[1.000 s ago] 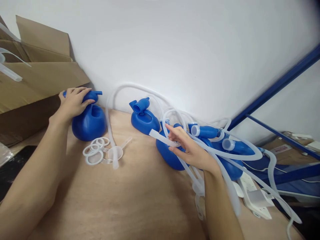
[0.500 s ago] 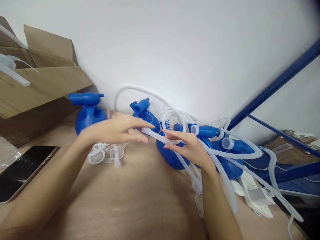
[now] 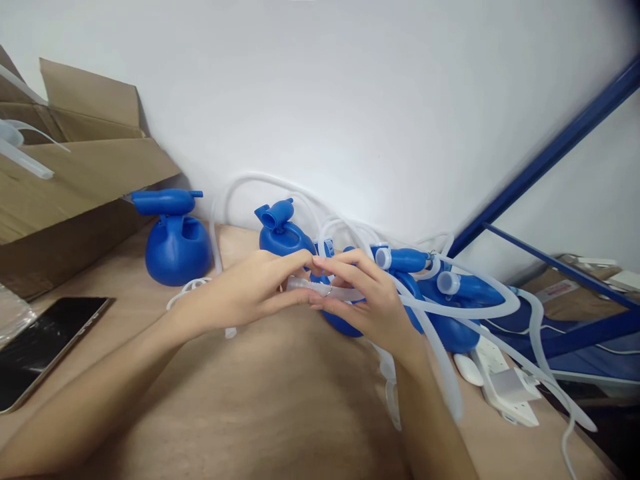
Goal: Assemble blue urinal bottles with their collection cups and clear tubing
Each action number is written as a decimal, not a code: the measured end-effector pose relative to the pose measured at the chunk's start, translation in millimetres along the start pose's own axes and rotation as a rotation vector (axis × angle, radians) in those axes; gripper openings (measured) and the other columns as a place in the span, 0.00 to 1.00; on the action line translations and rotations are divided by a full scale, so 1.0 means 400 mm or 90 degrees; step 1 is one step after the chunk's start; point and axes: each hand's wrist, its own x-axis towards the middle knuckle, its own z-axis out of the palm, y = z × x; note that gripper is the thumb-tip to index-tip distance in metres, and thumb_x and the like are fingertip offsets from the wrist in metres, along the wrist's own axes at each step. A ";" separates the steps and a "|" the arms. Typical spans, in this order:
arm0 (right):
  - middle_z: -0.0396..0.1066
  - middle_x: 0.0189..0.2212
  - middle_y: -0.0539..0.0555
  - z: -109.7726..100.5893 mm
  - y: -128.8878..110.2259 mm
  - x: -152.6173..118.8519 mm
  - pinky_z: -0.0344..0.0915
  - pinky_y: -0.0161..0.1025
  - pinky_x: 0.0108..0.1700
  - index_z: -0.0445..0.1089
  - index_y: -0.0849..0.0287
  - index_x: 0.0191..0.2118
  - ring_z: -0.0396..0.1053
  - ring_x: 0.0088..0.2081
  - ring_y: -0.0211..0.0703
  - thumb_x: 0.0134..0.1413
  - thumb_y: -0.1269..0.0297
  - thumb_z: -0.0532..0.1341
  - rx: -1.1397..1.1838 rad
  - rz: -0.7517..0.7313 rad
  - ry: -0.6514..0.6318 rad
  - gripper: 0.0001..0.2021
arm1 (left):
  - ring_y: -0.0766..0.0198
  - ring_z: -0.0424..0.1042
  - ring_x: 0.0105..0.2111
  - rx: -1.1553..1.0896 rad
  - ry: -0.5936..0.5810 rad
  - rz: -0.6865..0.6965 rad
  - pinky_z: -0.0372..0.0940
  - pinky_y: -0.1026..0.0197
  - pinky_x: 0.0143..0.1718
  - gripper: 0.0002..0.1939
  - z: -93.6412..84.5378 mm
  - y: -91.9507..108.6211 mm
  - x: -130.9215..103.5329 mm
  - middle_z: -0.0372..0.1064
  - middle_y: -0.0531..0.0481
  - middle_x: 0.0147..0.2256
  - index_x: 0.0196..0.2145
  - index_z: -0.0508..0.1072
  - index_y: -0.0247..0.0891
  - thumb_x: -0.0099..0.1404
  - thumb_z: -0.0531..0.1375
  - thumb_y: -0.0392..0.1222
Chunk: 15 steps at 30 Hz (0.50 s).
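Note:
A translucent, ribbed plastic tube end (image 3: 299, 284) lies between my two hands above the middle of the table. My left hand (image 3: 240, 290) closes on its end with thumb and fingers. From the other side, my right hand (image 3: 370, 290) grips the same tube, its fingertips meeting those of the left. Behind the hands sits a blue plastic bottle with a spout (image 3: 283, 233). Clear plastic fittings (image 3: 231, 332) lie on the table, mostly hidden by my left hand.
Another blue bottle (image 3: 179, 253) stands left, near an open cardboard box (image 3: 80, 180). A phone (image 3: 50, 347) lies at the left. More blue bottles (image 3: 455, 330) and looped white tubes (image 3: 465, 311) crowd the right, beside a power strip (image 3: 507, 393). A blue metal frame (image 3: 550, 160) rises there.
My left hand has moved right onto the tube end and closed on it. The two hands' fingertips now meet. The view has shifted slightly.

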 end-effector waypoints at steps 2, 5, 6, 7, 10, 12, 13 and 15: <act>0.76 0.46 0.55 -0.003 0.000 -0.001 0.75 0.34 0.37 0.70 0.50 0.64 0.76 0.40 0.38 0.69 0.60 0.65 -0.055 -0.030 -0.017 0.21 | 0.60 0.77 0.33 -0.003 -0.043 -0.040 0.66 0.63 0.34 0.22 -0.026 -0.010 -0.004 0.80 0.51 0.37 0.55 0.74 0.41 0.77 0.54 0.59; 0.78 0.42 0.54 -0.021 0.005 -0.003 0.70 0.33 0.33 0.73 0.56 0.60 0.74 0.33 0.35 0.71 0.59 0.64 -0.139 -0.060 -0.047 0.16 | 0.51 0.78 0.49 0.091 -0.072 -0.187 0.69 0.57 0.47 0.29 -0.074 -0.079 -0.009 0.80 0.47 0.51 0.62 0.72 0.47 0.76 0.49 0.65; 0.79 0.41 0.53 -0.030 0.006 -0.004 0.68 0.33 0.32 0.74 0.56 0.58 0.73 0.31 0.34 0.71 0.58 0.64 -0.165 -0.064 -0.052 0.15 | 0.47 0.78 0.51 0.152 -0.075 -0.270 0.68 0.54 0.50 0.31 -0.085 -0.117 -0.009 0.79 0.46 0.53 0.63 0.73 0.47 0.75 0.48 0.66; 0.80 0.40 0.53 -0.038 0.006 -0.004 0.66 0.33 0.30 0.75 0.57 0.56 0.71 0.29 0.33 0.71 0.57 0.64 -0.190 -0.066 -0.058 0.14 | 0.43 0.78 0.51 0.214 -0.075 -0.375 0.68 0.51 0.51 0.33 -0.091 -0.160 -0.009 0.79 0.43 0.52 0.64 0.72 0.46 0.75 0.46 0.67; 0.81 0.40 0.52 -0.051 0.001 -0.004 0.61 0.34 0.27 0.78 0.57 0.51 0.68 0.26 0.31 0.70 0.55 0.65 -0.251 -0.074 -0.083 0.13 | 0.34 0.78 0.51 0.312 -0.097 -0.627 0.69 0.46 0.49 0.37 -0.076 -0.296 -0.004 0.78 0.29 0.52 0.66 0.69 0.33 0.74 0.50 0.64; 0.81 0.38 0.50 -0.045 -0.007 -0.003 0.59 0.36 0.29 0.78 0.56 0.48 0.69 0.27 0.32 0.70 0.56 0.65 -0.256 -0.093 -0.108 0.11 | 0.38 0.81 0.41 0.297 -0.120 -0.687 0.71 0.48 0.43 0.36 -0.046 -0.370 -0.001 0.78 0.25 0.48 0.63 0.71 0.28 0.73 0.52 0.62; 0.81 0.38 0.49 -0.038 -0.011 -0.002 0.59 0.36 0.29 0.78 0.56 0.47 0.70 0.28 0.33 0.70 0.57 0.65 -0.255 -0.105 -0.118 0.10 | 0.41 0.81 0.37 0.286 -0.131 -0.709 0.72 0.49 0.39 0.34 -0.029 -0.399 -0.001 0.79 0.26 0.46 0.60 0.73 0.28 0.72 0.56 0.62; 0.79 0.35 0.48 -0.020 -0.020 -0.001 0.56 0.37 0.30 0.78 0.55 0.44 0.69 0.30 0.34 0.70 0.57 0.65 -0.262 -0.127 -0.131 0.08 | 0.43 0.81 0.34 0.276 -0.138 -0.727 0.73 0.50 0.37 0.30 0.001 -0.443 -0.004 0.79 0.29 0.43 0.55 0.76 0.31 0.69 0.61 0.60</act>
